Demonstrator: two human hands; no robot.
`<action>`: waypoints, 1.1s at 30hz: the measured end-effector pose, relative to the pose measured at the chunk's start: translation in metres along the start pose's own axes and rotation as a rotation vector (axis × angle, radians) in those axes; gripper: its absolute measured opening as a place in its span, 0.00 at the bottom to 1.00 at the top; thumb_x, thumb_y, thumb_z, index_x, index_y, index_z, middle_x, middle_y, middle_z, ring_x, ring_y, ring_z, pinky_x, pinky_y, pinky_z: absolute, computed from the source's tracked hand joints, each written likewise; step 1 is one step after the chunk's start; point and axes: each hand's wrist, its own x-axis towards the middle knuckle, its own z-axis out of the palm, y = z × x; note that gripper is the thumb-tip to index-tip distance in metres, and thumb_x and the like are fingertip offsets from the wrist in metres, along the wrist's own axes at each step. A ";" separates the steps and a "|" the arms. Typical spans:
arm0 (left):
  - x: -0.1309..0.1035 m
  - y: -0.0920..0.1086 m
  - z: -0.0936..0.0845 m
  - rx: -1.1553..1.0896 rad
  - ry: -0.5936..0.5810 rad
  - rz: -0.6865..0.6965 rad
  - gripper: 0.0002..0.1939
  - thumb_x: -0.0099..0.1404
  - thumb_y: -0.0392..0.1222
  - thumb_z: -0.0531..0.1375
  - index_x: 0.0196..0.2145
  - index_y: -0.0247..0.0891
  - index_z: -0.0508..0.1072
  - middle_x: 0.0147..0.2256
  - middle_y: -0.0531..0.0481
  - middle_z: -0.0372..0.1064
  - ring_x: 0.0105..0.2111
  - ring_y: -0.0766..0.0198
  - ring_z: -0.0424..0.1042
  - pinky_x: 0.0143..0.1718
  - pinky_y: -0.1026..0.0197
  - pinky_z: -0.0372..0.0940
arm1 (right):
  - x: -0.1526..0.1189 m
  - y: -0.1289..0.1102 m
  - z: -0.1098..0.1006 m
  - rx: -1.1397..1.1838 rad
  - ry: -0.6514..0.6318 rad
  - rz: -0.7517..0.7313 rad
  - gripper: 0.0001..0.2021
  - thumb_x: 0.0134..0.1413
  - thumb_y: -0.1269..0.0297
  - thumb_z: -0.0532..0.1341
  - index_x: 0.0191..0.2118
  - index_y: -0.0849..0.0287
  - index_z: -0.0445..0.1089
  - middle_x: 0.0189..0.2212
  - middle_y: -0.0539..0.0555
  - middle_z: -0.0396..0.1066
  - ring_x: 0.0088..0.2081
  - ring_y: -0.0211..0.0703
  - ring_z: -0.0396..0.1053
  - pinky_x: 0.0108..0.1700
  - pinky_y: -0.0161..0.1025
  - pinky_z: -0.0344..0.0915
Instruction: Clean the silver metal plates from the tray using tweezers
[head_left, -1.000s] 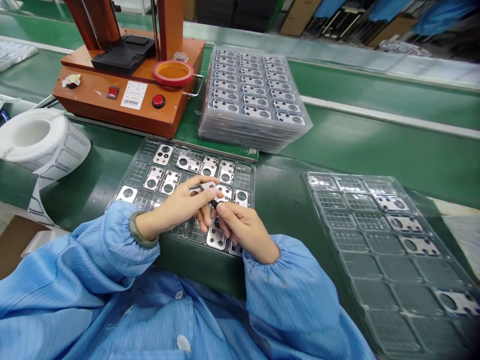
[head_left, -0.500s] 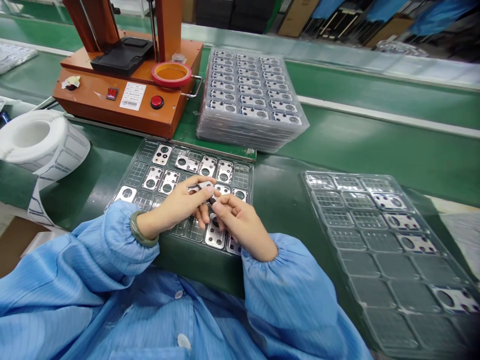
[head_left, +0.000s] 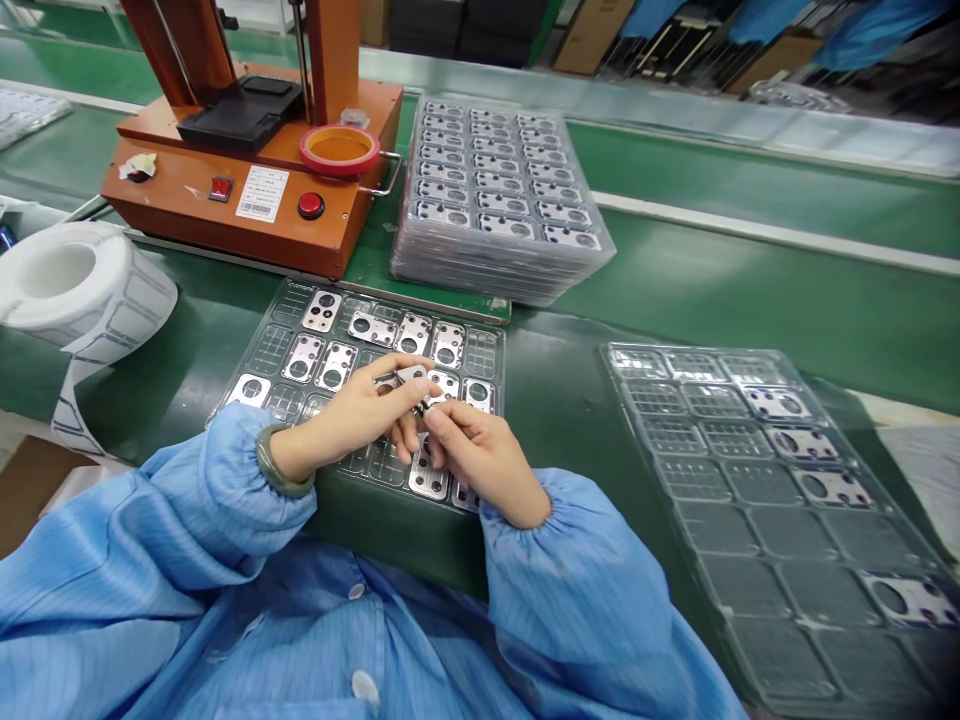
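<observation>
My left hand (head_left: 367,408) is closed on a small silver metal plate (head_left: 411,374), its thumb lying along the near side. Close against it, my right hand (head_left: 484,450) pinches at the plate's lower corner, where a small dark piece shows between the fingertips; what exactly it grips is too small to make out. Both hands are above a clear plastic tray (head_left: 271,345) in which several silver plates with round holes lie in separate pockets. The hands hide part of the tray's middle.
An orange machine (head_left: 232,215) with a roll of tape on top stands at the back left. Beside it rises a stack of filled trays (head_left: 499,255). A white label roll (head_left: 142,290) lies left; another clear tray (head_left: 750,480) with several plates lies right.
The fingertips of my right hand have shifted slightly at the plate's corner. My left hand still holds the plate, and the view has moved a little.
</observation>
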 end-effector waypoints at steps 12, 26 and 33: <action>0.001 -0.002 -0.001 -0.016 0.026 -0.019 0.17 0.63 0.44 0.60 0.48 0.37 0.66 0.31 0.49 0.75 0.16 0.71 0.69 0.15 0.67 0.67 | 0.003 -0.002 0.001 0.142 -0.115 0.089 0.25 0.59 0.41 0.51 0.24 0.59 0.64 0.16 0.46 0.63 0.13 0.29 0.52 0.16 0.31 0.50; 0.000 0.000 0.001 -0.025 0.057 -0.014 0.18 0.61 0.46 0.62 0.47 0.38 0.67 0.35 0.47 0.75 0.16 0.73 0.68 0.14 0.67 0.67 | -0.001 -0.006 -0.001 0.074 -0.043 0.073 0.23 0.57 0.44 0.55 0.21 0.58 0.63 0.15 0.45 0.62 0.13 0.30 0.53 0.18 0.33 0.53; -0.001 0.002 0.001 -0.026 0.042 -0.019 0.15 0.63 0.42 0.60 0.47 0.37 0.67 0.37 0.46 0.75 0.16 0.73 0.69 0.14 0.68 0.66 | 0.002 -0.003 0.000 0.214 -0.126 0.104 0.25 0.59 0.42 0.53 0.22 0.59 0.64 0.14 0.44 0.58 0.12 0.28 0.46 0.17 0.33 0.46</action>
